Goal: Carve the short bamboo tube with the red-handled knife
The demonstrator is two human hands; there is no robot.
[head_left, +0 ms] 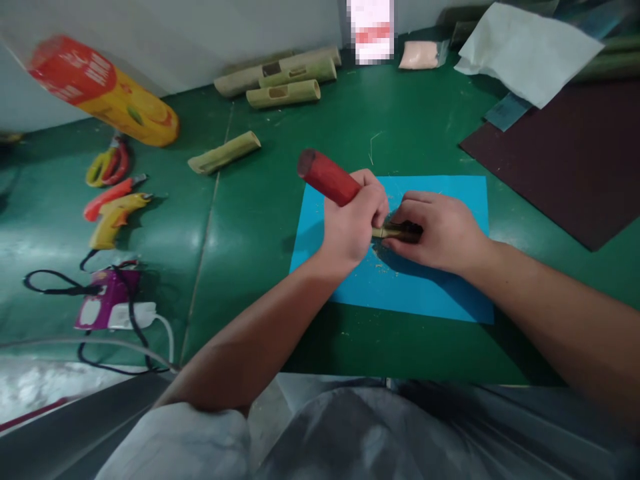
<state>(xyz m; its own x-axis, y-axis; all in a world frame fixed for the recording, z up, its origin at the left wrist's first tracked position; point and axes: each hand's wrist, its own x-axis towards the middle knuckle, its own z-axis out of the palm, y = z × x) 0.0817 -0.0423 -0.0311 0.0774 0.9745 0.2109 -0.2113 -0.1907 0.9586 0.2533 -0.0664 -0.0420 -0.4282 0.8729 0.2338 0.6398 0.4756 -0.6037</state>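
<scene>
My left hand (353, 223) is closed around a tool with a thick red handle (333, 179). Its butt end points up and to the left, and the hand hides the working end. Low over the blue sheet (425, 297), my right hand (443, 230) grips a short piece of bamboo (400, 231) between thumb and fingers. The bamboo's left end meets the underside of my left hand, where I cannot make out the contact with the tool. Small pale shavings (380, 269) lie on the sheet just below the hands.
Cut bamboo tubes (283, 95) lie along the wall, and another bamboo piece (225, 153) rests nearer. Leftward are a juice bottle (107, 93), scissors (107, 163), a yellow glue gun (117, 217) and a corded power strip (133, 315). A dark board (565, 160) and white paper (525, 53) lie right.
</scene>
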